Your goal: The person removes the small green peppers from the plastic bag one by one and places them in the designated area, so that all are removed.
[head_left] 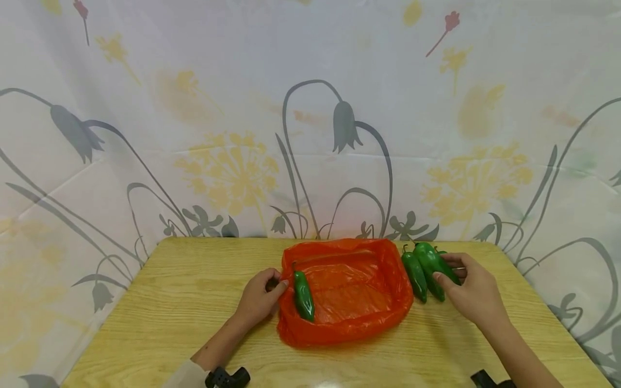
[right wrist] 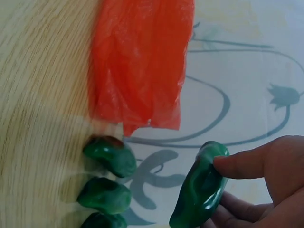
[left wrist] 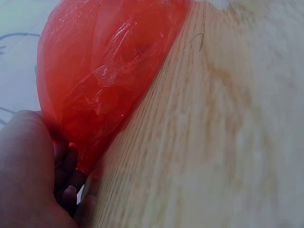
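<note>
A red plastic bag [head_left: 349, 328], its mouth spread wide like a tray, lies on the table with one green chili pepper [head_left: 304, 296] inside along its left side. My left hand [head_left: 259, 296] holds the bag's left edge, thumb over the rim and fingers curled low against the outside. To the right of the bag, my right hand [head_left: 473, 291] pinches another green chili pepper [right wrist: 202, 187] between thumb and fingers, raised above several more. Those other green chili peppers [right wrist: 105, 194] lie in a row on the table, partly covered by the held one in the head view.
The light wooden table [head_left: 194, 302] runs back to a pale curtain [head_left: 310, 134] printed with grey and yellow flowers. A black wrist camera [head_left: 227, 377] sits on the left wrist, and part of another black device [head_left: 487, 379] shows at the right wrist.
</note>
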`<state>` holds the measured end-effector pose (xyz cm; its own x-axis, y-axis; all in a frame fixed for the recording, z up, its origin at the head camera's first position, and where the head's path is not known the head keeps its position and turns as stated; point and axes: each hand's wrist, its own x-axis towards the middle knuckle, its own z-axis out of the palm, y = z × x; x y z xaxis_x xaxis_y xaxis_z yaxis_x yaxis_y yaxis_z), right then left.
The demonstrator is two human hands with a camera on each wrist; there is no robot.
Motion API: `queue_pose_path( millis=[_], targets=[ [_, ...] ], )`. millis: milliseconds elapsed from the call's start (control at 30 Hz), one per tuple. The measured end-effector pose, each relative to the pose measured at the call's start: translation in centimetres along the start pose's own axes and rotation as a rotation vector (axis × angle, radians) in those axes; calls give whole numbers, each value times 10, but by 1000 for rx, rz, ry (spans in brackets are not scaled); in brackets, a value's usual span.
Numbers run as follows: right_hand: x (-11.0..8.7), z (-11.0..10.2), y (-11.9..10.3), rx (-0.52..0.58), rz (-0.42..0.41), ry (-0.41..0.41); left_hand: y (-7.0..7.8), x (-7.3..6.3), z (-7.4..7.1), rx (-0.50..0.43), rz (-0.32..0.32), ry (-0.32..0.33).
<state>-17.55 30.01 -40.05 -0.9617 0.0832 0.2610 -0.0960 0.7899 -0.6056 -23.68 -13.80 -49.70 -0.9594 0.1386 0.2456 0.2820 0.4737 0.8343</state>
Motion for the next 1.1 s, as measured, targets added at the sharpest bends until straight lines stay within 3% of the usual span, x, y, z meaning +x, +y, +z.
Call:
queue_pose_path(
  millis=[333,1100],
  targets=[
    [8,1,22,9,-14,80,-2,-1,1,7,8,6],
    [18,-4,66,22,99,108,-2,0,1,15,-7,1]
  ],
)
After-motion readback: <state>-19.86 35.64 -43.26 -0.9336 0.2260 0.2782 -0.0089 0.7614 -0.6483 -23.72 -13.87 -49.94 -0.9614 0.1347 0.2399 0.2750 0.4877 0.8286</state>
